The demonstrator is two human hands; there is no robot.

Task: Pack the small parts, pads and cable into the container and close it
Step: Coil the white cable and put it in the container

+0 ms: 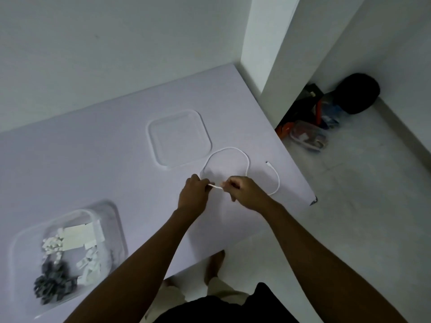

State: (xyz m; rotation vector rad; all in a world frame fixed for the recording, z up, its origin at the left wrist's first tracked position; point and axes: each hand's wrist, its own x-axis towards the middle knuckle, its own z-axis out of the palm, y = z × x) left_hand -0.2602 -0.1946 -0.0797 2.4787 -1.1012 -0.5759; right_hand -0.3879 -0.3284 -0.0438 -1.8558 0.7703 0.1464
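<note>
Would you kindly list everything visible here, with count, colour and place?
table: one, pale lilac, fills the left.
lid: one, clear, table centre.
cable: one, white, looped near the right edge.
container: one, clear, open, near left corner, holding grey and white small parts and white pads.
clutter: several items, black and orange, on the floor at right.
left hand: pinching the cable.
right hand: pinching the cable.
</note>
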